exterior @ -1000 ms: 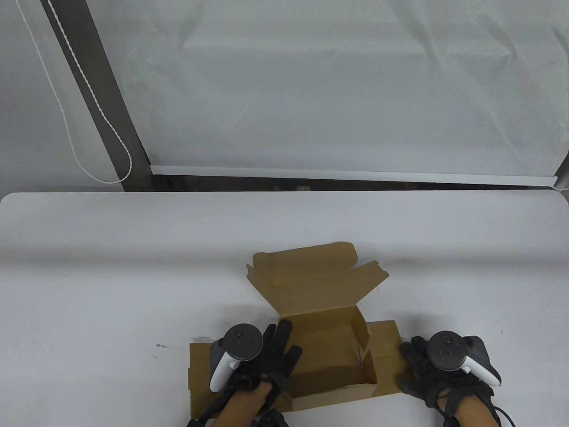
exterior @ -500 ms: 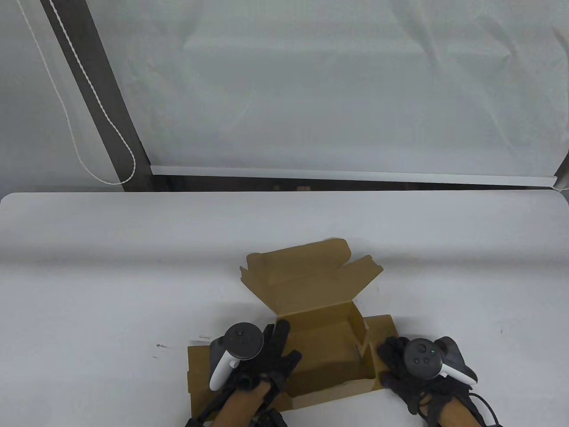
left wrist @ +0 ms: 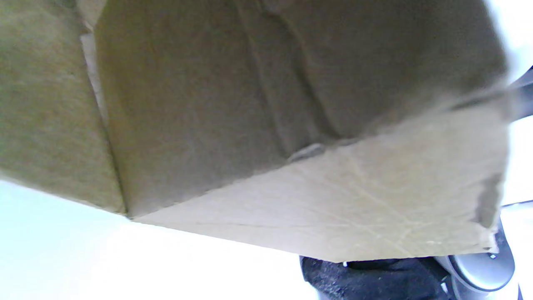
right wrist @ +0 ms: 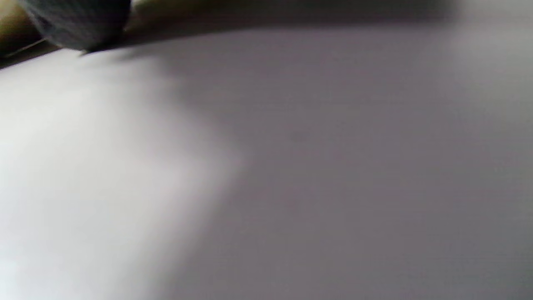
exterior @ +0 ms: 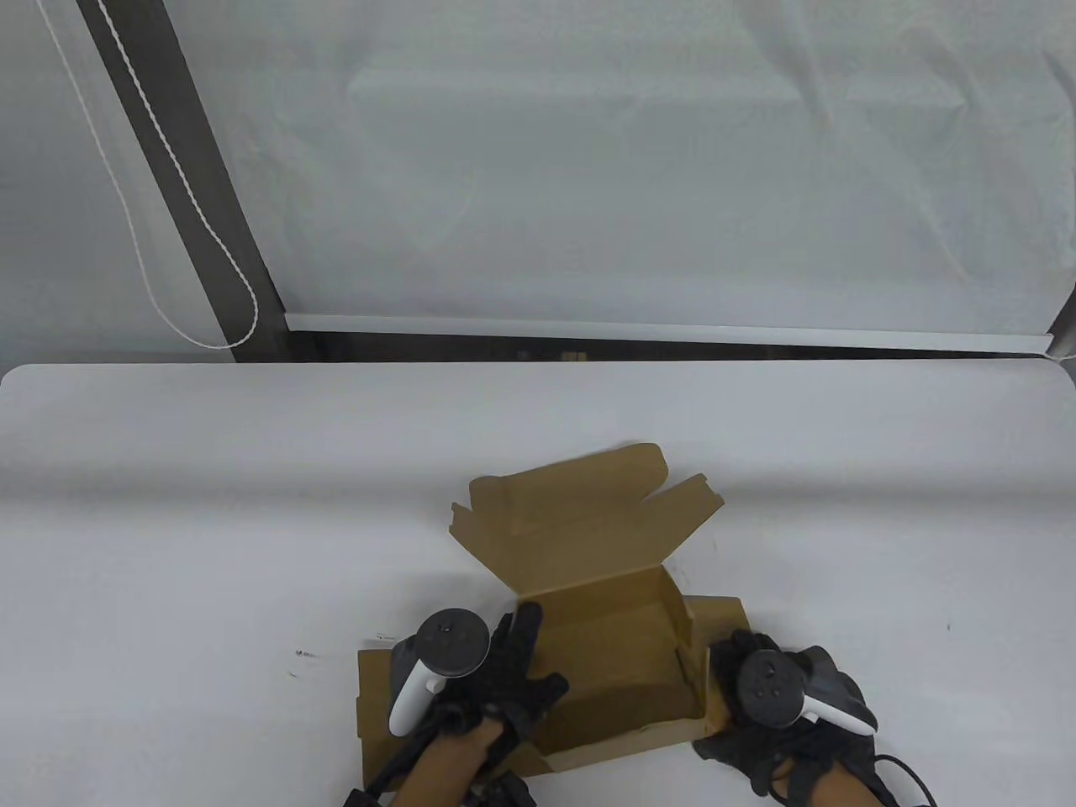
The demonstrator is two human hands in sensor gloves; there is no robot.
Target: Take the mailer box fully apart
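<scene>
In the table view, your mailer box (exterior: 601,639) sits at the near edge of the table (exterior: 210,504), lid up, left side panel flat under your spread left hand (exterior: 496,681), while your right hand (exterior: 769,702) rests against the right wall, though whether it grips I cannot tell. The left wrist view shows thin creased cardboard (left wrist: 258,125), likely light, stiff only along folds, easily torn, so hold by wall edges near creases. The right wrist view shows only blurred tabletop and one dark fingertip (right wrist: 79,25).

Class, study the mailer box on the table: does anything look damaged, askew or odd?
Nothing stands out. The mailer box is simply half unfolded: lid open, side flaps flat under the left hand and right hand. No tears visible.
</scene>
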